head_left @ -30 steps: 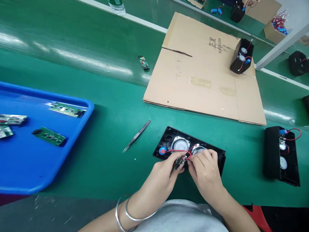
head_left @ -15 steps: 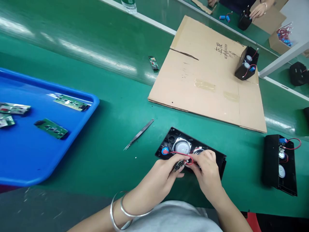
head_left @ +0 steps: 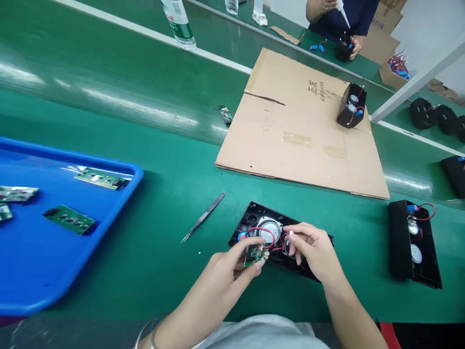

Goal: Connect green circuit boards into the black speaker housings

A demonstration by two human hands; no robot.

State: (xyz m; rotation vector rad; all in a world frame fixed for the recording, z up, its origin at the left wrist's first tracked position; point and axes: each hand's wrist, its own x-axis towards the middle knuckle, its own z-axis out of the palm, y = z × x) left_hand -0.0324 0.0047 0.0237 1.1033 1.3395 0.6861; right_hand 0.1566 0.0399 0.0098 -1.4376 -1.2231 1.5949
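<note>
My left hand [head_left: 232, 269] is closed on a small green circuit board [head_left: 254, 255], held by its edges above the near side of a black speaker housing [head_left: 240, 220]. A red wire [head_left: 271, 231] loops from the board toward a blue cylindrical part [head_left: 241, 236] in the housing's corner. Between the thumb and fingers of my right hand [head_left: 314, 249] is a small white connector [head_left: 291, 233] on thin wires. Under the hands, one round silver speaker [head_left: 270, 230] shows plainly; a second is partly hidden by my right hand. Metal tweezers [head_left: 203, 217] lie left of the housing.
A blue tray [head_left: 119, 213] with several circuit boards is at left. Flattened cardboard [head_left: 301, 160] lies ahead, bearing another speaker housing [head_left: 351, 106]. One more housing [head_left: 399, 242] stands at right. Across the bench, a person's hand [head_left: 356, 47] holds a black housing near a bottle [head_left: 181, 29].
My hands have moved apart: the left turned the board face-up, and the right drew back with the white connector. The view has tilted upward, showing more of the person opposite.
</note>
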